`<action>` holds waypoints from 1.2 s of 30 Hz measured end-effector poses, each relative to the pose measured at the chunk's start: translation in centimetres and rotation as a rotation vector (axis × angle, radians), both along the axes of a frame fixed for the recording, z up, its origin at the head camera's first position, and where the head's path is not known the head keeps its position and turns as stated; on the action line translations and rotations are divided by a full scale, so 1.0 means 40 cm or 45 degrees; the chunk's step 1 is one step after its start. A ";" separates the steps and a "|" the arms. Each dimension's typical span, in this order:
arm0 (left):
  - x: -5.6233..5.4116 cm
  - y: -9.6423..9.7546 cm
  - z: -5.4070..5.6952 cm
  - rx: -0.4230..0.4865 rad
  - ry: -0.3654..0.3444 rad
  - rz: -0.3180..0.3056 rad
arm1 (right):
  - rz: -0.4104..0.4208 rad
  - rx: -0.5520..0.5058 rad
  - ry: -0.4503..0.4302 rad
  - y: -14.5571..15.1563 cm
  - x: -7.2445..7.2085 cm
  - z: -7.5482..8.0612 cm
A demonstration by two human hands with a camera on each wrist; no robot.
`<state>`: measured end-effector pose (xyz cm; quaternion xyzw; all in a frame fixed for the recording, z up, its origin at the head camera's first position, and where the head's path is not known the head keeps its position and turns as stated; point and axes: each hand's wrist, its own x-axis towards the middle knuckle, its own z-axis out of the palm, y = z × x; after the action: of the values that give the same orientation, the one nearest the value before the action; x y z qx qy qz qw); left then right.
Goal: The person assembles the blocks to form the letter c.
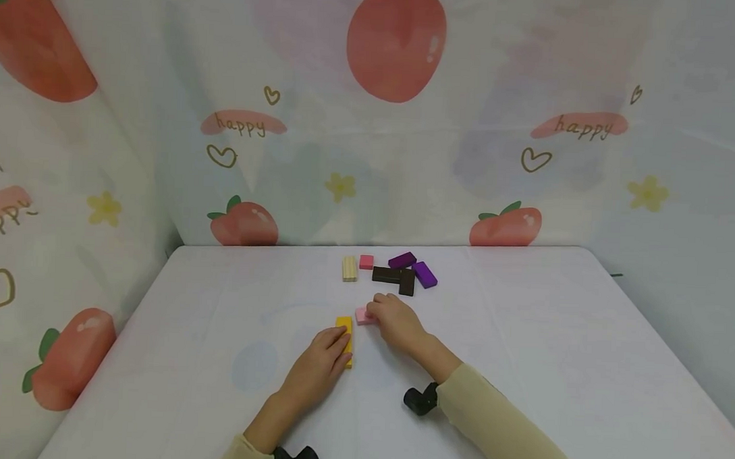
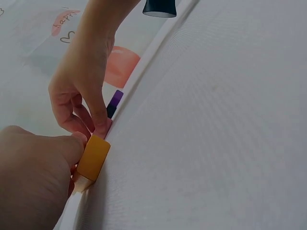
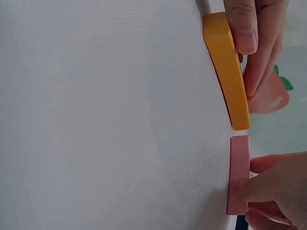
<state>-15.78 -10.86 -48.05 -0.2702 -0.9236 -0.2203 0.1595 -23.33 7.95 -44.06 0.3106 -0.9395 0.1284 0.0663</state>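
Observation:
My left hand (image 1: 317, 366) grips a yellow block (image 1: 344, 321) that lies lengthwise on the white tabletop. In the right wrist view its thumb lies against the side of the yellow block (image 3: 227, 72). Just beyond and to the right, my right hand (image 1: 396, 322) pinches a pink block (image 1: 361, 316) between thumb and fingers. The pink block (image 3: 238, 177) lies flat, and a narrow gap separates its end from the yellow block. Fingers cover part of both blocks.
Near the far edge lie a cream block (image 1: 350, 269), a red-pink block (image 1: 366, 262), dark brown blocks (image 1: 386, 275) and purple blocks (image 1: 425, 275). A fruit-patterned cloth (image 1: 406, 170) hangs behind the table. Black wrist devices (image 1: 420, 399) sit by the sleeves.

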 end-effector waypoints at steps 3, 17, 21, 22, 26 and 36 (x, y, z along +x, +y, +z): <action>0.000 -0.004 -0.004 0.013 0.028 -0.013 | 0.001 0.004 0.001 -0.005 -0.005 -0.002; -0.005 -0.005 -0.012 0.045 0.058 -0.039 | 0.025 0.025 0.021 -0.018 -0.035 -0.011; -0.004 -0.006 -0.009 0.060 0.065 -0.053 | 0.029 0.050 0.031 -0.023 -0.035 -0.010; -0.004 -0.007 -0.008 0.062 0.063 -0.054 | 0.032 0.052 0.038 -0.024 -0.035 -0.010; -0.004 -0.008 -0.009 0.048 0.047 -0.046 | 0.059 0.026 0.072 -0.027 -0.037 -0.013; -0.004 -0.007 -0.009 0.062 0.064 -0.051 | 0.081 0.000 0.028 -0.037 -0.049 -0.008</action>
<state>-15.96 -11.13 -48.40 -0.2900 -0.9080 -0.2391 0.1849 -25.29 6.49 -44.37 0.3419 -0.9283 0.1270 0.0726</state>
